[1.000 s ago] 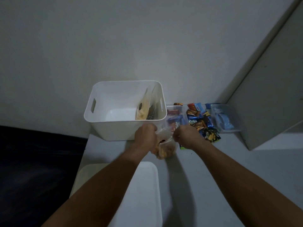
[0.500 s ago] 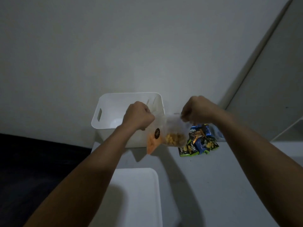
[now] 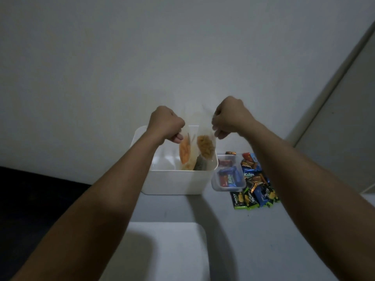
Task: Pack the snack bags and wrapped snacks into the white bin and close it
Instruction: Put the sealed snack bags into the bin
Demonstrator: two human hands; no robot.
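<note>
Two clear snack bags held above the open white plastic bin (image 3: 174, 182).

The left hand (image 3: 165, 123) is closed in a fist, pinching the top of a clear plastic bag of orange snacks (image 3: 185, 152); the right hand (image 3: 229, 117) is likewise curled, gripping a clear plastic bag of brownish-yellow snacks (image 3: 206, 147). Both bags hang over the bin's right side, above bags already inside it. Just right of the bin on the grey desk (image 3: 253, 240) stands a small clear plastic tub (image 3: 228, 176) of wrapped snacks, with a pile of colourful wrapped snacks (image 3: 255, 185) beyond it. In front of the bin lies a flat white lid (image 3: 168, 250).
</note>
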